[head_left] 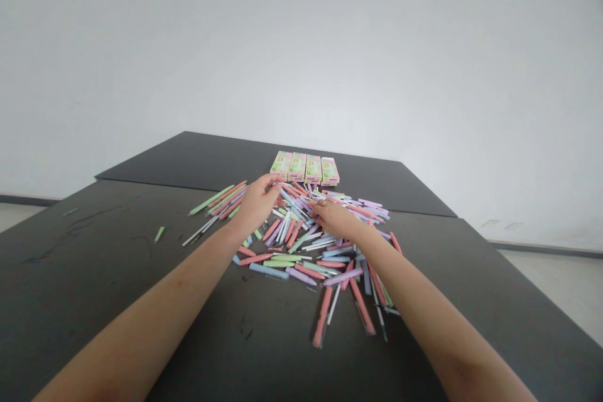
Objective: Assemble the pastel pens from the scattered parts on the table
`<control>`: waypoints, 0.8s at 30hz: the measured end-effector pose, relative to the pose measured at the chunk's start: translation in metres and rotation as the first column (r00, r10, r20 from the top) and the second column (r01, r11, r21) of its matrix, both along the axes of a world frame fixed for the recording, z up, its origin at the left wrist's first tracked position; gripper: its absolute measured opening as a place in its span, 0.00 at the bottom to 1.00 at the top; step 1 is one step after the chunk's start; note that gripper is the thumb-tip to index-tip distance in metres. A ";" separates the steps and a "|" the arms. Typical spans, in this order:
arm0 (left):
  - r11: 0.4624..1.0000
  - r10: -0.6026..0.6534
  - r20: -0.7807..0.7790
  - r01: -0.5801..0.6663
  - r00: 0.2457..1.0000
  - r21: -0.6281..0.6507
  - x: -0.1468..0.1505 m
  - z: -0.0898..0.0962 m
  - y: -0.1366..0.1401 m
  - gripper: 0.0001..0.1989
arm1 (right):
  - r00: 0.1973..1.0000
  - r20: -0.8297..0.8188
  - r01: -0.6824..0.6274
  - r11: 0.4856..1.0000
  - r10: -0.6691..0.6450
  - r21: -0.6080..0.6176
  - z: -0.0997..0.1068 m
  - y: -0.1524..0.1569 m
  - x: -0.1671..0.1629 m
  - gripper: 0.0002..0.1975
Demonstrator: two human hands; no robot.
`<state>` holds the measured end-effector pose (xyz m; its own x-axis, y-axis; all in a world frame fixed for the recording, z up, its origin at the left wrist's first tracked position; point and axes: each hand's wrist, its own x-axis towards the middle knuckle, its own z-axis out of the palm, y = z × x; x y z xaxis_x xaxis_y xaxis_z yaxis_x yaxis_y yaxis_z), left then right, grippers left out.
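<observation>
A wide pile of pen parts in pink, green, blue and purple, mixed with thin white refills, spreads over the black table. My left hand is over the pile's far left side, its fingers stretched forward and the thumb apart from them. I see nothing clearly held in it. On the right side of the pile, my right hand, with a ring on one finger, has its fingers curled down among the pens. Whatever lies between those fingertips is hidden.
Several pink-and-green boxes marked 5 stand in a row behind the pile. A short green piece lies apart on the left. Dark marks streak the black table. A pale wall rises behind it.
</observation>
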<state>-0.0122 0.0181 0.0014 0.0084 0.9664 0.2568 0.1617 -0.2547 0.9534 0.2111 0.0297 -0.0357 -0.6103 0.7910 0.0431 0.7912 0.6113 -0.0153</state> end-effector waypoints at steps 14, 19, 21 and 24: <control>0.991 -0.079 0.203 0.099 0.976 -0.091 0.005 -0.003 0.001 0.12 | 0.183 -0.845 -0.419 0.738 -0.503 -0.530 0.011 -0.030 -0.013 0.14; 0.970 -0.219 0.178 0.235 0.959 -0.069 0.004 -0.008 0.002 0.14 | 0.069 -0.806 -0.572 0.639 -0.588 -0.515 0.026 -0.046 -0.026 0.15; 0.967 -0.243 0.131 0.251 0.961 -0.045 0.003 -0.008 0.001 0.15 | 0.063 -0.806 -0.595 0.626 -0.589 -0.504 0.030 -0.049 -0.028 0.15; 0.961 -0.265 0.132 0.273 0.955 -0.040 0.004 -0.005 -0.002 0.14 | 0.058 -0.802 -0.607 0.617 -0.594 -0.501 0.032 -0.050 -0.028 0.15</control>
